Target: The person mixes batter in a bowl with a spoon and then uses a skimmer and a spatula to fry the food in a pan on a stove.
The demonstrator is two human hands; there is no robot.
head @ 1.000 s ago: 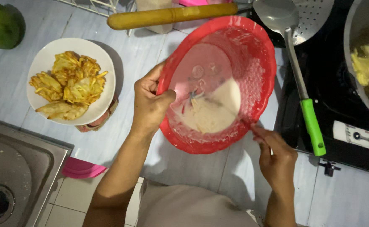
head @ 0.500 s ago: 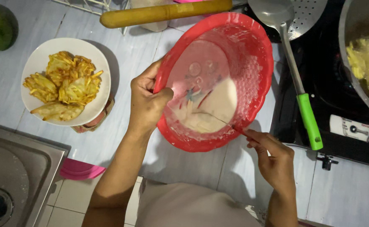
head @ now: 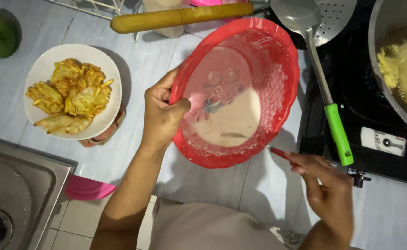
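Note:
My left hand (head: pixel 163 112) grips the left rim of a red plastic bowl (head: pixel 277 60) and tilts it toward me. Pale batter (head: pixel 233 122) pools in its lower side. My right hand (head: pixel 326 192) is below and right of the bowl, outside it, pinching a thin red-handled utensil (head: pixel 282 154) whose tip points at the bowl's lower rim. The utensil's working end is not visible.
A white plate (head: pixel 41 69) of golden fritters (head: pixel 73 90) sits left. A wok with frying food (head: pixel 405 67) stands on the black stove (head: pixel 351 106) at right, with a green-handled skimmer (head: pixel 326 88) beside it. Metal sink (head: pixel 13 194) lower left; wooden rolling pin (head: pixel 180 16) at top.
My right hand has pulled the red-handled utensil out of the batter and moved down and right, clear of the bowl. The left hand keeps the bowl tilted.

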